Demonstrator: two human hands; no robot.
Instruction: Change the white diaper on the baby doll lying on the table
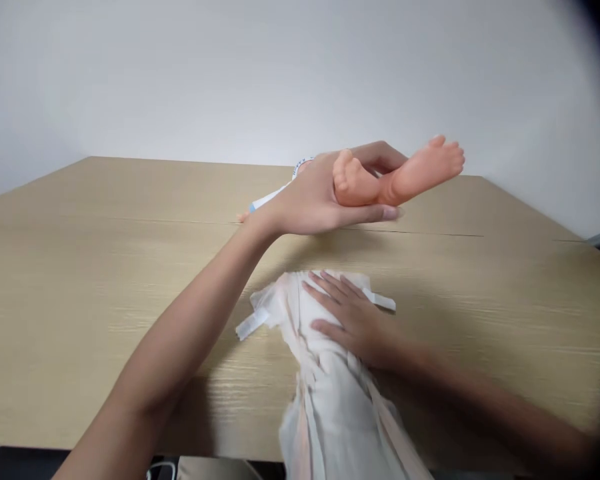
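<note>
My left hand [320,200] is closed around the ankles of a baby doll [423,172], holding both its feet up above the table. The doll's feet point to the right, and most of its body is hidden behind my hand; a bit of white clothing with blue trim shows past my wrist. Below lies an unfolded white diaper [337,407], its two side tabs spread out and its near end hanging over the table's front edge. My right hand [353,317] rests flat on the diaper's far end with the fingers apart.
The light wooden table [105,280] reaches back to a plain pale wall [230,80]. A thin seam runs across the tabletop. At the bottom edge, a white cable [167,467] and part of my lap show. A dark object stands at the far right edge.
</note>
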